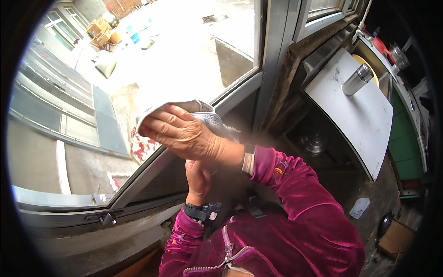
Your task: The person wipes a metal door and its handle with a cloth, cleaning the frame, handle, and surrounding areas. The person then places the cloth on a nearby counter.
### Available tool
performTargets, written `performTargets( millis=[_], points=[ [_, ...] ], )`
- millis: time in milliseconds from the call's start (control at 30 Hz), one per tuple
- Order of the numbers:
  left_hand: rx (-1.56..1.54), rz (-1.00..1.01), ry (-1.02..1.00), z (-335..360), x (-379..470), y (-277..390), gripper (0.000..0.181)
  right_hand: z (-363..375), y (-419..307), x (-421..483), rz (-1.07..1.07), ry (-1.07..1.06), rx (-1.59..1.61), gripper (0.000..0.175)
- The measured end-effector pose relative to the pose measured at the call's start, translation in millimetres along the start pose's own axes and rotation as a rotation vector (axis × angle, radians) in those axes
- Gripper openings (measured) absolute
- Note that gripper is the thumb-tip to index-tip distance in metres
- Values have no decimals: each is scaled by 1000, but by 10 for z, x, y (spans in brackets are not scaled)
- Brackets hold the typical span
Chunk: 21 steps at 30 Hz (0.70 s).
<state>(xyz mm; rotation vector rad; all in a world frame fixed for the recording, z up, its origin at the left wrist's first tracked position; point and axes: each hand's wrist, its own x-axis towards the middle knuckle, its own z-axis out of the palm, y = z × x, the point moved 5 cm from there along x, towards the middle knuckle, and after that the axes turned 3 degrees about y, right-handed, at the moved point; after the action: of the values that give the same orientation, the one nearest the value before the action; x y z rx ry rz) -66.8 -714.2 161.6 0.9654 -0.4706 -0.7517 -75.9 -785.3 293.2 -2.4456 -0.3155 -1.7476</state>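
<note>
My right hand (188,133) is raised in front of the glazed door and holds a light grey cloth item (204,116). It has a stitched, curved rim and a textured side; I cannot tell whether it is a shoe or a cap. The fingers lie flat along it, inside the rim. Just below, my left hand (198,178) is upright with its thumb showing. Its other fingers are hidden behind the right hand, so its grip cannot be seen. A black strapped device (209,210) sits on the left wrist.
The metal-framed door (238,88) has a handle (108,220) low on the left. To the right, a white board (367,114) carries a steel vacuum flask (357,79), with a metal lid (315,142) below. Outside are cardboard boxes (100,31) and a sack (105,64).
</note>
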Motion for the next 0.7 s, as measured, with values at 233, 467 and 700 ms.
performTargets(
  millis=[233,467,700],
  points=[
    [-90,-39,15,8,-105,146,42,-209,705,-514,505,179,-71,55],
    [-6,-52,-40,127,-46,152,42,-291,1031,-701,848,331,-107,63],
    [-101,-112,60,-253,-304,173,42,26,-24,-176,300,-54,53,60]
  ],
)
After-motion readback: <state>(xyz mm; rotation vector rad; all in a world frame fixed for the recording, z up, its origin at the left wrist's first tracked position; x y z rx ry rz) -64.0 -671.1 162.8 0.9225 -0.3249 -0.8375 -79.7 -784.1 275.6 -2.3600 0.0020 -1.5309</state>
